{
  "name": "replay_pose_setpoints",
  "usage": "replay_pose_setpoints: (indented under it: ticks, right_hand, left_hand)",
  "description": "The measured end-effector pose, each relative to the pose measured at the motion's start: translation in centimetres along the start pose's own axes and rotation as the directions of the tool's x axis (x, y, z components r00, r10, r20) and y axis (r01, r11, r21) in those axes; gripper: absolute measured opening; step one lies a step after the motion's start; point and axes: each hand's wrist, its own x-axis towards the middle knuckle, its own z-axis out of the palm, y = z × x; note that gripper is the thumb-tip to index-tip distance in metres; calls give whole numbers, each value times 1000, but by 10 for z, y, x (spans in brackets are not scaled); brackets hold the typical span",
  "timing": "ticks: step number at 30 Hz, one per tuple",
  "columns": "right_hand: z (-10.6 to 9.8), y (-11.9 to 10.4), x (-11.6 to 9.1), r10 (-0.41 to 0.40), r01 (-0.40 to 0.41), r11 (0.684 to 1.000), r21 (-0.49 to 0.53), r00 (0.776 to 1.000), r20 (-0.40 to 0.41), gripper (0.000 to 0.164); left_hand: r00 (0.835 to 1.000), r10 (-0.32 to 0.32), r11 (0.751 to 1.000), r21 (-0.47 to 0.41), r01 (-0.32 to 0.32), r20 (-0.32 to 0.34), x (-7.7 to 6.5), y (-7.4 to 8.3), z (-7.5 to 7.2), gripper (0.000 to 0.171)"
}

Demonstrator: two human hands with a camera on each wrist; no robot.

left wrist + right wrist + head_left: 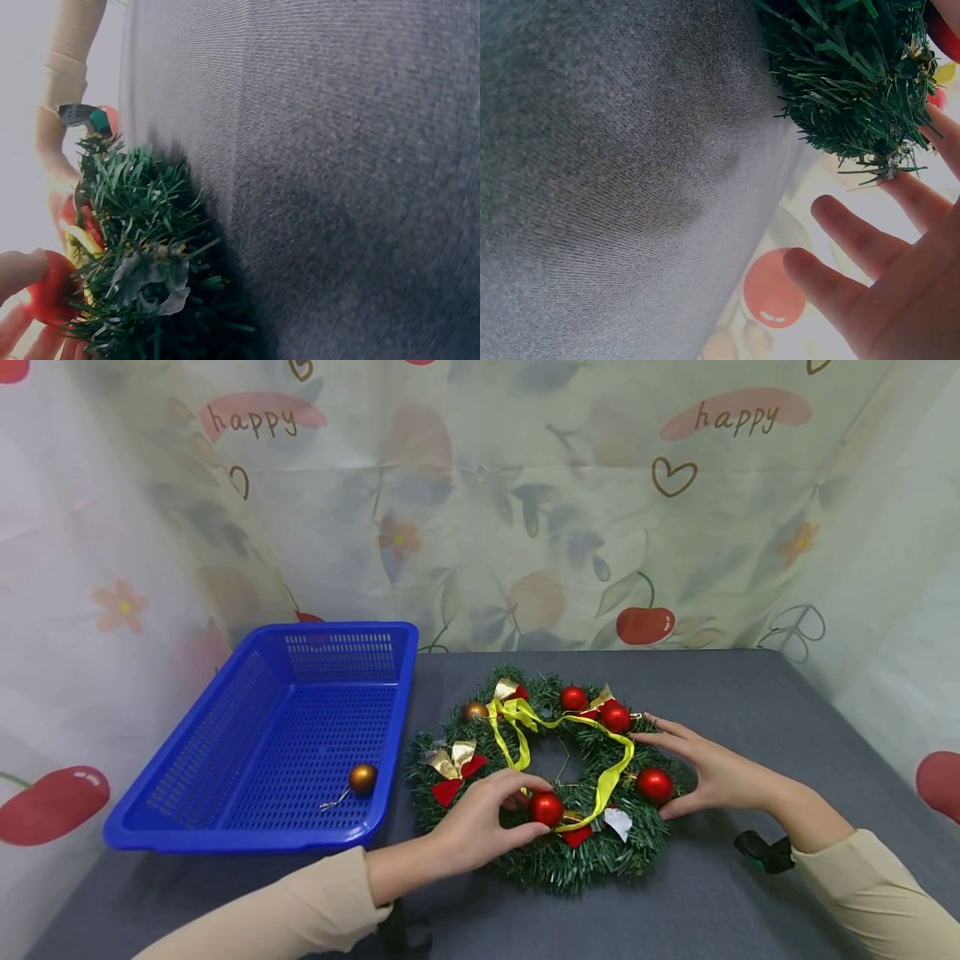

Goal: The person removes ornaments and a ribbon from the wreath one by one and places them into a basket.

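Observation:
A green wreath [585,868] lies on the table, dressed with red baubles, gold-and-red bows and a loose yellow ribbon [615,772]. At its near side, my left hand [480,818] pinches a red bauble [545,808] between thumb and fingers. The left wrist view shows the thumb on that red bauble [56,289], close against the greenery. My right hand [720,772] is at the wreath's right edge, fingers spread on either side of another red bauble [655,785]. In the right wrist view, the fingers [859,232] extend beside the branches [847,90].
A blue plastic basket [262,839] stands left of the wreath, with one gold bauble [363,778] in its near right corner. Grey cloth covers the table [720,693]. A printed curtain [480,552] hangs behind and at both sides.

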Motion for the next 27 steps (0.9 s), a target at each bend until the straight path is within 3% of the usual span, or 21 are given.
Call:
replay_pose_setpoints:
  ticks: [14, 27]
  right_hand:
    - [1, 1, 0, 5, -5, 1000, -3, 1000, -1, 91]
    - [1, 1, 0, 0, 0, 1000, -3, 1000, -5, 90]
  left_hand:
    - [999, 27, 1000, -2, -27, -23, -4, 17, -16, 38]
    - [994, 72, 996, 51, -68, -77, -8, 27, -37, 38]
